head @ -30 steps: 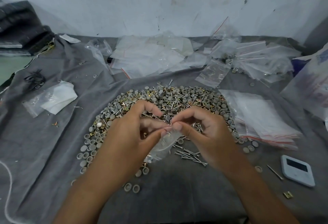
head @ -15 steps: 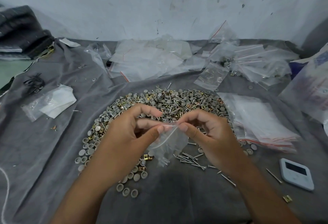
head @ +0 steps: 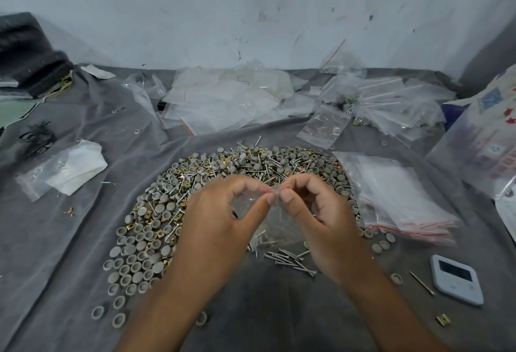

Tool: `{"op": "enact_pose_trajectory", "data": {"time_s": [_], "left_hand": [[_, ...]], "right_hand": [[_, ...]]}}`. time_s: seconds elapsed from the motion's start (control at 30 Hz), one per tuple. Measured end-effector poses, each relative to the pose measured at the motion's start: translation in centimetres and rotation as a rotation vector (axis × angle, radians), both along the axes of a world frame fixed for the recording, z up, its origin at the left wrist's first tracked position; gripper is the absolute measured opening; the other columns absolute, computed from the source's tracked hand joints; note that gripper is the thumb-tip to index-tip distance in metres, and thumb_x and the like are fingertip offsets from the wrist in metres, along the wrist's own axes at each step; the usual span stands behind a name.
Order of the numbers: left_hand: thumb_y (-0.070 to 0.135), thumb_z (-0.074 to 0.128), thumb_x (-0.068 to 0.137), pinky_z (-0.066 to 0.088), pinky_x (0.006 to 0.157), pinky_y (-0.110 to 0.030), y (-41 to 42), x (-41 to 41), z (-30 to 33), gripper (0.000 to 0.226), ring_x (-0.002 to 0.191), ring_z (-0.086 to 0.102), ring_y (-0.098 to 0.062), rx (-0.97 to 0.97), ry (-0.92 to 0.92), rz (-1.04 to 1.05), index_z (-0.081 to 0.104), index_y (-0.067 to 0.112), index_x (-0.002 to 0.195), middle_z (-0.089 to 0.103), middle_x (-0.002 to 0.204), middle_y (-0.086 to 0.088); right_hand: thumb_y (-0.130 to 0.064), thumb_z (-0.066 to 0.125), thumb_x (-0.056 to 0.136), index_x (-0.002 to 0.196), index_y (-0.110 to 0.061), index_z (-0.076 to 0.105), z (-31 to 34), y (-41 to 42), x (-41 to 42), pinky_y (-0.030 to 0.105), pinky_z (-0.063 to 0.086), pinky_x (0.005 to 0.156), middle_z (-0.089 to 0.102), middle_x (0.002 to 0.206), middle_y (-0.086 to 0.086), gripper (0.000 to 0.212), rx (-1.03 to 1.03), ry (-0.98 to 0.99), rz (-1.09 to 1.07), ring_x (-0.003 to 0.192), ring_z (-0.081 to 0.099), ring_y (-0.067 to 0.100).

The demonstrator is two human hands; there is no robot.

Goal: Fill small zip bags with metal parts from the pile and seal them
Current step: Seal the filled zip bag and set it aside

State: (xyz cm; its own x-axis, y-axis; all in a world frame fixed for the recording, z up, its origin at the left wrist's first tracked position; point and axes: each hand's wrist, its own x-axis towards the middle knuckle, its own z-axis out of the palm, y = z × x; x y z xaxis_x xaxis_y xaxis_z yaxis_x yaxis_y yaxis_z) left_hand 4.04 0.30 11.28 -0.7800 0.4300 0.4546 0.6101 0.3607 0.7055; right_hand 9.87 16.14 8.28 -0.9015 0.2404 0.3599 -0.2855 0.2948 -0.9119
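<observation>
A pale, scuffed wall (head: pixel 251 11) marked with dark specks rises behind the counter (head: pixel 69 254), which is draped in wrinkled grey cloth, under soft, even light.

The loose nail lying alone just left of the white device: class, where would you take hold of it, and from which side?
Pinch the nail at mid-shaft, from above, fingers either side. It lies flat on the grey cloth, apart from the white device, so only the top and sides are free; mid-shaft probably keeps it balanced.
</observation>
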Motion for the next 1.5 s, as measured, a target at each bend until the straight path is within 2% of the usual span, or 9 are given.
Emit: {"op": "enact_pose_trajectory", "data": {"time_s": [0.23,0.47,0.67,0.8,0.9,1.03,1.17,1.37,1.5], "left_hand": [[0.057,0.064,0.086,0.040,0.075,-0.002,0.2,-0.6,0.7,0.012,0.088,0.062,0.013,-0.048,-0.028,-0.020,0.067,0.047,0.081,0.068,0.092,0.033],[0.031,0.075,0.080,0.042,0.063,0.000,0.6,-0.7,0.0,0.003,0.075,0.065,0.013,0.044,-0.179,-0.044,0.074,0.032,0.083,0.070,0.079,0.032],[0.045,0.066,0.079,0.044,0.066,-0.007,0.8,-0.9,-0.1,0.009,0.079,0.065,0.009,-0.022,-0.184,-0.038,0.068,0.037,0.077,0.069,0.081,0.032],[0.053,0.060,0.073,0.044,0.062,-0.005,1.2,-1.0,0.0,0.020,0.076,0.065,0.011,0.003,-0.151,-0.048,0.070,0.037,0.077,0.068,0.078,0.033],[0.055,0.064,0.066,0.051,0.062,-0.017,1.4,-1.2,-0.2,0.023,0.075,0.066,0.012,0.087,-0.186,-0.035,0.073,0.040,0.081,0.070,0.080,0.033],[0.052,0.072,0.062,0.058,0.064,-0.029,1.7,-1.7,-0.6,0.035,0.081,0.071,0.001,0.189,-0.287,-0.080,0.069,0.050,0.097,0.075,0.086,0.020],[0.051,0.074,0.059,0.057,0.069,-0.041,2.4,-2.2,-1.0,0.037,0.080,0.071,-0.009,0.224,-0.346,-0.108,0.064,0.047,0.095,0.077,0.083,0.008],[0.043,0.082,0.058,0.047,0.067,-0.041,3.0,-2.9,-1.2,0.035,0.063,0.072,-0.016,0.280,-0.410,-0.123,0.062,0.041,0.087,0.076,0.073,0.000],[0.040,0.082,0.057,0.050,0.062,-0.038,3.3,-2.7,-1.1,0.036,0.070,0.074,-0.013,0.307,-0.364,-0.119,0.066,0.041,0.090,0.077,0.076,0.005]], "right_hand": [[-0.031,0.063,0.097,0.100,-0.024,0.069,0.0,0.4,-0.2,0.014,0.048,0.067,0.069,0.090,-0.010,0.009,0.039,0.008,-0.033,0.080,0.065,0.010],[-0.030,0.060,0.094,0.094,-0.023,0.065,0.1,0.6,-0.2,0.015,0.045,0.065,0.063,0.082,-0.013,0.008,-0.011,0.050,-0.107,0.072,0.057,0.004],[-0.040,0.054,0.093,0.094,-0.025,0.060,-0.1,0.6,0.0,0.016,0.044,0.062,0.058,0.078,-0.014,0.016,-0.008,-0.009,-0.076,0.068,0.053,0.002],[-0.036,0.064,0.098,0.101,-0.021,0.064,-0.2,0.8,0.2,0.019,0.054,0.059,0.067,0.085,-0.009,0.015,-0.032,-0.084,0.010,0.071,0.067,0.004],[-0.034,0.064,0.098,0.100,-0.018,0.067,-0.2,1.0,0.1,0.019,0.054,0.060,0.067,0.087,-0.009,0.016,-0.007,-0.064,-0.016,0.075,0.067,0.006],[-0.044,0.063,0.095,0.099,-0.023,0.068,-0.1,1.7,-0.1,0.037,0.058,0.069,0.071,0.092,0.001,0.022,-0.084,-0.074,-0.015,0.084,0.069,0.022],[-0.048,0.066,0.090,0.096,-0.029,0.069,-0.1,2.3,-0.1,0.018,0.046,0.061,0.069,0.082,-0.003,0.021,-0.147,-0.067,-0.017,0.068,0.061,0.005],[-0.041,0.068,0.090,0.091,-0.031,0.070,-0.2,2.9,-0.3,0.015,0.045,0.057,0.066,0.072,-0.008,0.010,-0.193,-0.015,-0.005,0.061,0.057,0.001],[-0.043,0.067,0.091,0.093,-0.032,0.069,-0.3,3.2,-0.3,0.015,0.045,0.059,0.067,0.074,-0.011,0.012,-0.194,-0.016,-0.009,0.064,0.057,0.000]]}}
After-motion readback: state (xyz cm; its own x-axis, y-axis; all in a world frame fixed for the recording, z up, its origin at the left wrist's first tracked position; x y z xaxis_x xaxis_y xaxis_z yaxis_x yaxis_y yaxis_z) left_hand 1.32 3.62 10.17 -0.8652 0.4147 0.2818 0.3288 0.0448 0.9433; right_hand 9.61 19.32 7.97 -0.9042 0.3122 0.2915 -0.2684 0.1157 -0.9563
